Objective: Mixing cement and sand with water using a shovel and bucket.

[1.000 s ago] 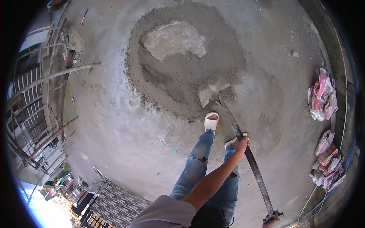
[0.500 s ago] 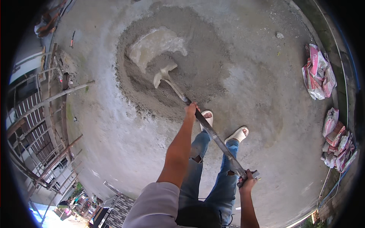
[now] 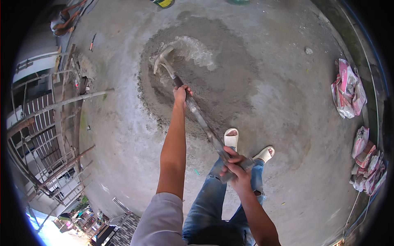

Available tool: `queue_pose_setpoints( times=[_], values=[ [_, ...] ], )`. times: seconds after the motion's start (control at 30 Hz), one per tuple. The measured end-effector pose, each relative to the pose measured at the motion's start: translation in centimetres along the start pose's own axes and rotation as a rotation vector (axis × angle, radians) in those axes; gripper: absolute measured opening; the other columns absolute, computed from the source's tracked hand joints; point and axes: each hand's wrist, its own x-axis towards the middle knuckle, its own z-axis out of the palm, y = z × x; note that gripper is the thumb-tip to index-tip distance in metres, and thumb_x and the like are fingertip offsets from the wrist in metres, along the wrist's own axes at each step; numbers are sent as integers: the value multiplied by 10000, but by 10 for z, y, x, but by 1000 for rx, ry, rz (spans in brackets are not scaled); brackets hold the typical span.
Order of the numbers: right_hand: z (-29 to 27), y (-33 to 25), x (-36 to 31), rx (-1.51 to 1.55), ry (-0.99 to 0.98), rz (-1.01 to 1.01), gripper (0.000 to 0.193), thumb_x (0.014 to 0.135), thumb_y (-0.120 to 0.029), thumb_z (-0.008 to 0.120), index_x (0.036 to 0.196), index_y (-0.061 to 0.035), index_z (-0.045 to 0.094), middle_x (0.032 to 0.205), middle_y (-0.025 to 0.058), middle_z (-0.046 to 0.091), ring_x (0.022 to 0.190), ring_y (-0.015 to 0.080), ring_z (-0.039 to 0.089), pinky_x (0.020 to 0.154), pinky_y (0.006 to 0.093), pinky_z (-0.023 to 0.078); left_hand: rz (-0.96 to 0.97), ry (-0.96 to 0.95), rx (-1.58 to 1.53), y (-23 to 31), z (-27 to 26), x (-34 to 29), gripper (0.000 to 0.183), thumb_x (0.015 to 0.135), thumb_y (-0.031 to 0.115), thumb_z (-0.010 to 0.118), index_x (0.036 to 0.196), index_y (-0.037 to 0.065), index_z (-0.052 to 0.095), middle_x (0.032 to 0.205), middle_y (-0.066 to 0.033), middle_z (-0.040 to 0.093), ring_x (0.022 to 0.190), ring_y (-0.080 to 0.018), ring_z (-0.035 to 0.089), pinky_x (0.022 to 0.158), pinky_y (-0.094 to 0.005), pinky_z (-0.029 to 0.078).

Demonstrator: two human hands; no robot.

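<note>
A long-handled shovel [image 3: 203,124] slants from my body out to the far left. My left hand [image 3: 181,94] is closed round its shaft, a short way behind the blade. At the near end, my right hand [image 3: 240,169] holds the crosswise grip, slightly blurred by motion. The pale, mud-coated blade [image 3: 164,60] rests in a wide ring of grey mortar mix [image 3: 230,78], and its front edge is partly lost against the mix. Beside the blade lies a lighter, whitish patch [image 3: 197,48] inside the ring.
My feet in white slides [image 3: 231,138] stand at the mix's near edge. Crumpled bags [image 3: 349,88] lie along the right wall. Bamboo scaffolding [image 3: 53,107] lines the left side. At far left a person [image 3: 62,22] crouches; a bucket [image 3: 164,3] stands at the far edge.
The shovel has been pushed forward and left, its blade now at the whitish patch. Both hands moved with it, the right one coming in over my legs. The view has shifted slightly.
</note>
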Motion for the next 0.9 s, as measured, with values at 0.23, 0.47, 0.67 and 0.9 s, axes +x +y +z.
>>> queue_pose_setpoints(
  times=[0.23,0.47,0.67,0.9],
  values=[
    [-16,46,34,74,396,54,97,669,62,527,754,15,517,1008,132,577,547,210,543,494,307,454,85,25,508,-53,4,-13,445,765,7,445,1151,-25,225,618,-77,471,478,-159,480,409,-289,430],
    [-65,-8,-78,50,440,109,143,683,43,519,774,-49,579,1048,92,564,591,235,551,546,331,468,-276,12,2,-117,6,-78,113,764,75,529,837,14,468,578,-48,437,478,-151,474,413,-283,448],
    [-112,-45,-163,53,571,0,122,774,-113,581,884,-69,549,1078,132,560,611,230,586,523,323,488,-326,105,27,-176,26,-115,155,779,135,518,659,58,458,537,-26,423,429,-134,433,379,-259,391],
    [-251,-102,-270,67,1038,271,185,838,-326,520,821,-144,487,621,15,528,431,92,485,345,185,383,-242,134,166,-227,105,-245,424,743,-19,530,1056,10,245,700,-99,481,399,-142,462,348,-280,391]
  ],
)
